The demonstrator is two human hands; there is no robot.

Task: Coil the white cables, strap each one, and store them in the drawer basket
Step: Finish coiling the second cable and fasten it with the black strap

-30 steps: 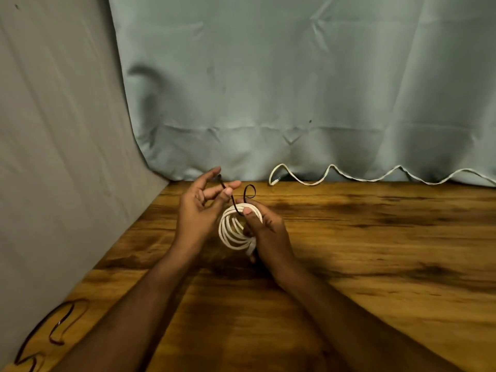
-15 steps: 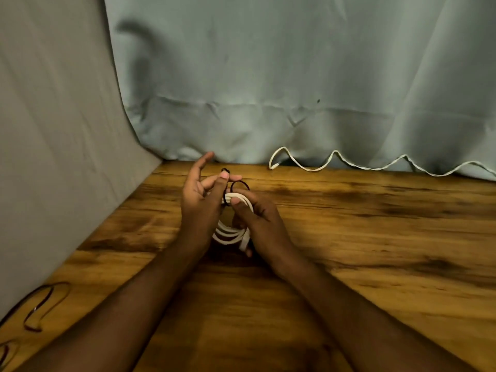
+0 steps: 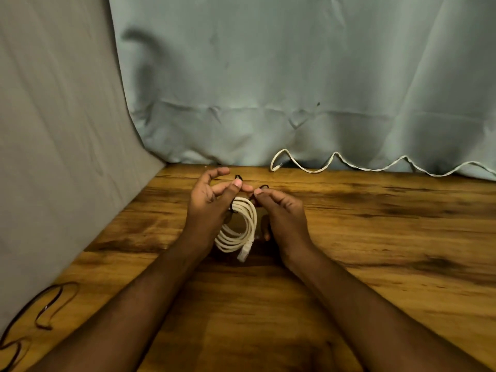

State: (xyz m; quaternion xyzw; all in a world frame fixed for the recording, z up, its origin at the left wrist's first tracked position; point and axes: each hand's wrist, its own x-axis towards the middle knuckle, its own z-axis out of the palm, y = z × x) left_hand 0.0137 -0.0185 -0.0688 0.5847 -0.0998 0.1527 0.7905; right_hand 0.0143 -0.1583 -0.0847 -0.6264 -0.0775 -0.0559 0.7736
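A pale blue-grey cloth backdrop (image 3: 268,76) is hanging behind everything, well beyond the grip of both hands, with a grey fabric sheet (image 3: 53,130) slanting down on the left. Beneath the hands, the brown wood-grain tabletop (image 3: 375,237) is carrying the work. Far behind and to the right of the grip, a loose white cable (image 3: 375,167) is lying in waves along the foot of the backdrop, uncoiled. Near the lower left, well away from the grip, thin dark wire straps (image 3: 48,310) are lying on the tabletop's edge.

The left hand (image 3: 209,208) is pinching one end of a thin black wire strap (image 3: 238,178) between thumb and curled fingers. The right hand (image 3: 281,213) is pinching the strap's other end, its fingers curled in, just beside the left. Between the two hands, directly under the grip, the coiled white cable (image 3: 241,226) is hanging in several round loops, the strap passing over its top. Its white plug (image 3: 244,252) is pointing down at the coil's lower edge, close to the tabletop; whether it is touching is unclear.
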